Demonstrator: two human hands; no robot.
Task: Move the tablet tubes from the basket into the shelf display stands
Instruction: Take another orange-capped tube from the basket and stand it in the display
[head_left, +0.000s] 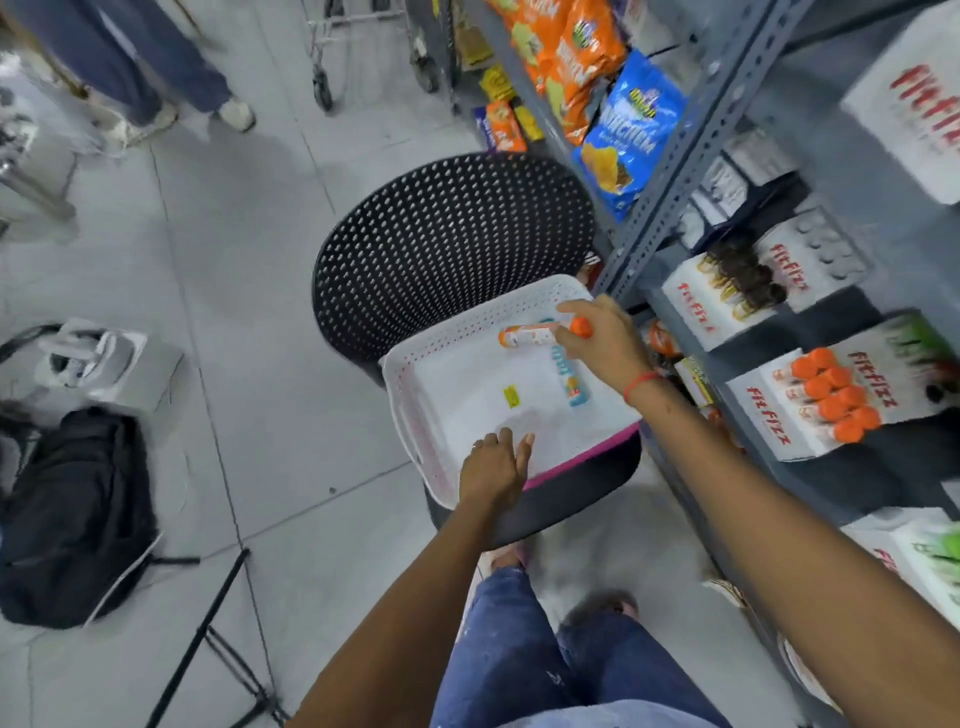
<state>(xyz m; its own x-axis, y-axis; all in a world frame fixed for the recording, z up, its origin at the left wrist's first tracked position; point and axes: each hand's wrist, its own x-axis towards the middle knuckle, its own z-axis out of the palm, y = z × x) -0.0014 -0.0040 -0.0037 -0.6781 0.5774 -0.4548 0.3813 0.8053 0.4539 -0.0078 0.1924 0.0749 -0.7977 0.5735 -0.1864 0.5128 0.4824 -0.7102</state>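
Beside the shelf, right hand (602, 338) fingers pinched an orange tube (535, 334) in the basket (415, 415) — lift next; left hand (493, 467) splayed.

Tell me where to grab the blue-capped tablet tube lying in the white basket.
Grip the blue-capped tablet tube across its middle, coming from above. It lies flat on the floor of the white perforated basket, long sides exposed, clear of the right hand.

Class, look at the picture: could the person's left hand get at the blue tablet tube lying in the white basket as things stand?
Probably yes. The left hand rests open on the basket's near rim, and bare basket floor lies between it and the blue tube. The right hand, holding an orange tube, sits beyond it.
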